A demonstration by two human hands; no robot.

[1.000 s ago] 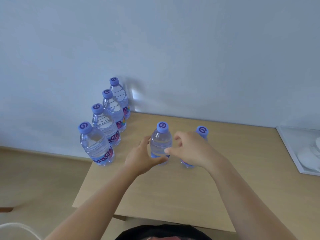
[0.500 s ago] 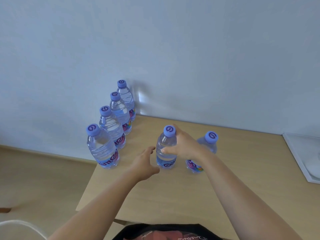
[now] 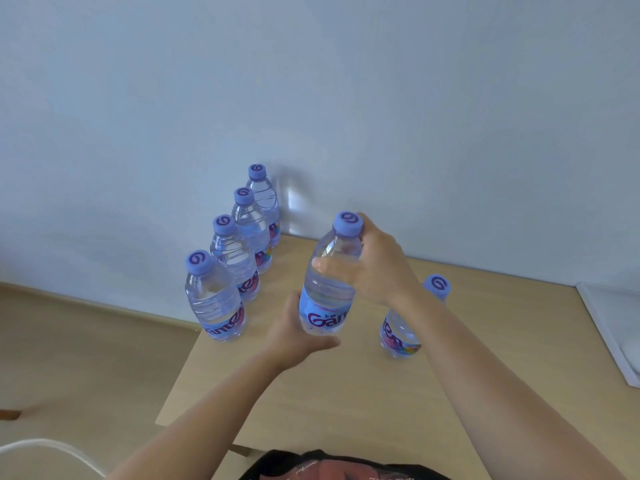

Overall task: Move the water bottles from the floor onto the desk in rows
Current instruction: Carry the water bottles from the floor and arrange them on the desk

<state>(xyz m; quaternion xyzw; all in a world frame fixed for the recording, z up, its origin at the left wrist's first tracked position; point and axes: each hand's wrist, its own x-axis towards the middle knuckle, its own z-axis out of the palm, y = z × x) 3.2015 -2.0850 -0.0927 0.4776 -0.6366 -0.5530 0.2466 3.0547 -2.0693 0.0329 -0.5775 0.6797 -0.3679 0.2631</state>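
A clear water bottle (image 3: 327,299) with a purple cap is off the desk (image 3: 346,396) and leans to the left. My right hand (image 3: 374,268) grips its shoulder just under the cap. My left hand (image 3: 294,337) cups its lower end, thumb under the base, fingers hidden behind it. Several like bottles stand in a row (image 3: 228,271) along the desk's left edge, running back to the wall. One more bottle (image 3: 398,332) stands alone to the right, partly hidden by my right forearm.
A white tray (image 3: 613,327) lies at the desk's right edge. The wooden floor (image 3: 76,344) shows to the left of the desk, with a white cable (image 3: 52,446) at the bottom left. A pale wall rises right behind the desk.
The middle bottle stood on the desk; my right hand has now lifted and tilted it, and my left hand has come under its base. The view has moved closer.
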